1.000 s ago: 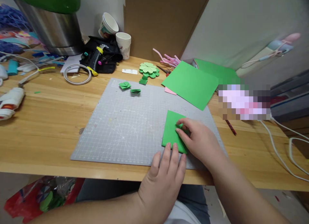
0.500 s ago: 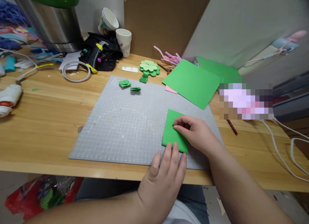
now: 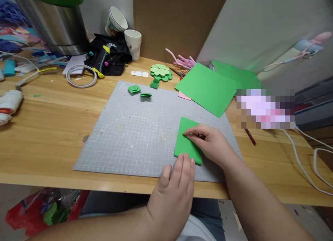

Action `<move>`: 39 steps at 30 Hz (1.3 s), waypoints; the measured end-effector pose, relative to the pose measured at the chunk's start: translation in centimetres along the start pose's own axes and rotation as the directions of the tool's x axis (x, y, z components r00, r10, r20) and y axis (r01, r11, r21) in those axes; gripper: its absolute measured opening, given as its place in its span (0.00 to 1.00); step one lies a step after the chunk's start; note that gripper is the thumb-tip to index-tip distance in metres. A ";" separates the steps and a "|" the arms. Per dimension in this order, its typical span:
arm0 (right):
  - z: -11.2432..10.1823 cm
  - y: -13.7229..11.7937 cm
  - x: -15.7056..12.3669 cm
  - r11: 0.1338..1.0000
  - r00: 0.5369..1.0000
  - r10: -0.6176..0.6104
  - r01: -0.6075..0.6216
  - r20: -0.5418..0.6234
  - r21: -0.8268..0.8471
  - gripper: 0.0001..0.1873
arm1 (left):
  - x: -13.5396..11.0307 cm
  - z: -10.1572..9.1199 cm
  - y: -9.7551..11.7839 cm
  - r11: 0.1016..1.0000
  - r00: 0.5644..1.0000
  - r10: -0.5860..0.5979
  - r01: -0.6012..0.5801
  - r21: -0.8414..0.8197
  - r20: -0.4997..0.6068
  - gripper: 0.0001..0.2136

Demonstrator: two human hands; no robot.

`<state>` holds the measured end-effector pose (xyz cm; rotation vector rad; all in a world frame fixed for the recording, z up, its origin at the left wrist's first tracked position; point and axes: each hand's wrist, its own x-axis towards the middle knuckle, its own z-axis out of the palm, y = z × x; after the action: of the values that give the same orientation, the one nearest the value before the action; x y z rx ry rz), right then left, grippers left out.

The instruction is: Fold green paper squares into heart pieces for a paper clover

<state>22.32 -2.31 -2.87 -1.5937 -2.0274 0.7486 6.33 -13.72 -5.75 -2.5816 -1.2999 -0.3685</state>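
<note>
A folded piece of green paper (image 3: 185,145) lies on the right part of the grey cutting mat (image 3: 125,130), its near edge looking like a rounded fold. My left hand (image 3: 173,192) is stretched out with its fingers together, the fingertips touching that near fold. On the paper's right side rests my right hand (image 3: 208,140), fingers curled, with thumb and index tips close together against the sheet and nothing visible between them. Part of the paper is hidden under it. Near the mat's far edge sit small folded green paper pieces (image 3: 134,89).
Behind the mat are a large green sheet (image 3: 208,90), a layered green paper flower (image 3: 160,71) and pink sticks (image 3: 183,62). Paper cups (image 3: 133,45), a roll of tape (image 3: 81,76) and a glue bottle (image 3: 9,105) stand or lie leftward. White cables (image 3: 299,161) run along the right.
My right index finger has slid slightly left across the paper. The fingers of my left hand have drawn closer together and still touch the fold.
</note>
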 end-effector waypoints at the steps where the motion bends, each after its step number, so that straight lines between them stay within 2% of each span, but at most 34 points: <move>1: 0.0 0.0 0.0 1.000 1.000 0.000 0.000 0.000 -0.006 0.08 | 0.0 -0.1 0.0 1.000 1.000 -0.005 0.005 -0.001 0.010 0.25; 24: -0.1 -0.1 -0.1 0.999 1.000 0.013 -0.013 0.001 -0.047 0.09 | -0.1 -0.1 -0.1 0.999 1.000 -0.011 0.012 0.046 -0.021 0.24; 39: 0.0 0.0 -0.1 1.000 1.000 0.025 -0.025 -0.006 -0.004 0.09 | -0.1 -0.1 -0.2 0.999 1.000 0.007 -0.007 0.039 0.017 0.24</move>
<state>22.38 -2.41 -2.87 -1.6247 -2.0095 0.7481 6.05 -13.71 -5.71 -2.5620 -1.2906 -0.3173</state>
